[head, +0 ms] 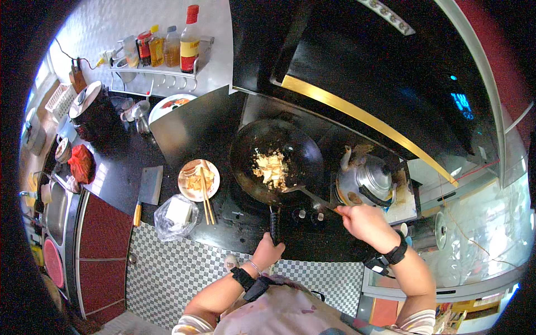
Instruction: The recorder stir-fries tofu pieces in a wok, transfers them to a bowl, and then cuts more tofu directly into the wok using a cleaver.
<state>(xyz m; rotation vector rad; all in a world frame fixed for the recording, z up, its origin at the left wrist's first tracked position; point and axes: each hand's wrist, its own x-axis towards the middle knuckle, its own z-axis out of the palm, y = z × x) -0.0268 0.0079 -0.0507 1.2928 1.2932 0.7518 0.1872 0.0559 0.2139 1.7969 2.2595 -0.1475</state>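
My left hand grips the black handle of a dark wok on the stove. Pale and browned chopped food pieces lie in the middle of the wok. In my right hand is the handle of a metal spatula, whose blade rests inside the wok's near right side, by the food. Left of the wok stands a bowl with yellowish food slices, a pair of wooden chopsticks lying across it. A clear plastic bag with a white block is in front of the bowl.
A cleaver with a wooden handle lies left of the bowl. A metal kettle stands right of the wok. Behind the counter, a wall shelf holds several bottles. A range hood overhangs the stove. A sink is at far left.
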